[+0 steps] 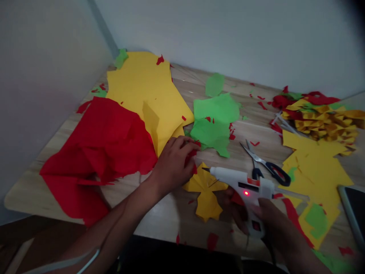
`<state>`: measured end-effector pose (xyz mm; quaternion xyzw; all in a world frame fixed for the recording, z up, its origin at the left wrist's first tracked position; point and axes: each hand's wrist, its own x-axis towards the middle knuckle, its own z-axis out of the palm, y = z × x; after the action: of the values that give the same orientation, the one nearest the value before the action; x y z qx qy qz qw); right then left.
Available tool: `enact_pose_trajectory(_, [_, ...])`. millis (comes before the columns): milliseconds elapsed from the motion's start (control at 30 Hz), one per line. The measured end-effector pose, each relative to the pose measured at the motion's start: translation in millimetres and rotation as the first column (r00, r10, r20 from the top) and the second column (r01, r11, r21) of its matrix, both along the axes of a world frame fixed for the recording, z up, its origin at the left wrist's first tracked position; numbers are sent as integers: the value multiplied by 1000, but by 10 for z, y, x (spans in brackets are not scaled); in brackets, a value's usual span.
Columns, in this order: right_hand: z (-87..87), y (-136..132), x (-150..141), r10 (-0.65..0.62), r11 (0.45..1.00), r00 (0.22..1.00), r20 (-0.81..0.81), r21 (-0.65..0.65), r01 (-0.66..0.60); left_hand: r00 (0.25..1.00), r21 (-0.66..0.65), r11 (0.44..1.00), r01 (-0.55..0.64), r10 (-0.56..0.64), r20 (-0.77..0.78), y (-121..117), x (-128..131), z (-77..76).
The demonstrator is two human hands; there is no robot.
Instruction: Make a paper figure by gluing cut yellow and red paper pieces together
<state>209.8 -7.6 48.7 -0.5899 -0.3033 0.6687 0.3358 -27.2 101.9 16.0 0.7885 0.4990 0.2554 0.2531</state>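
A white hot glue gun (228, 176) with a lit red light is gripped by my right hand (272, 215). Its dark nozzle points left, over a yellow paper flower shape (209, 205) lying on the table. Just left of the nozzle, my left hand (173, 161) has its fingers curled round a small red paper piece (195, 167), mostly hidden by the fingers. Beyond the glue gun lie scissors (266, 163) with dark handles, their blades apart. Green paper pieces (215, 110) rest past my left hand.
Large red paper (114, 140) and yellow sheets (139, 83) cover the table's left part. At the right are crumpled yellow strips (327, 123), cut yellow paper (316, 163) and a phone-like dark device (355, 213). Red scraps dot the wooden table (182, 220); a wall (228, 34) stands behind.
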Motion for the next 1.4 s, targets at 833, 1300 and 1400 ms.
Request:
enact_pose_trajectory(833, [-85,-59,85,225,968,753,619,-51,-247,988,-58,989,132,-137,-74,-53,-23,95])
enact_pose_trajectory(1300, [121,159,-177,262,888,460,848,-26,-458,943,-126,961,247,-268,-195,-92,-23,59])
enact_pose_trajectory(1400, [116,166,-180,287,868,448,847,-32,-496,944,-125,961,248,-268,-189,-97,-28,54])
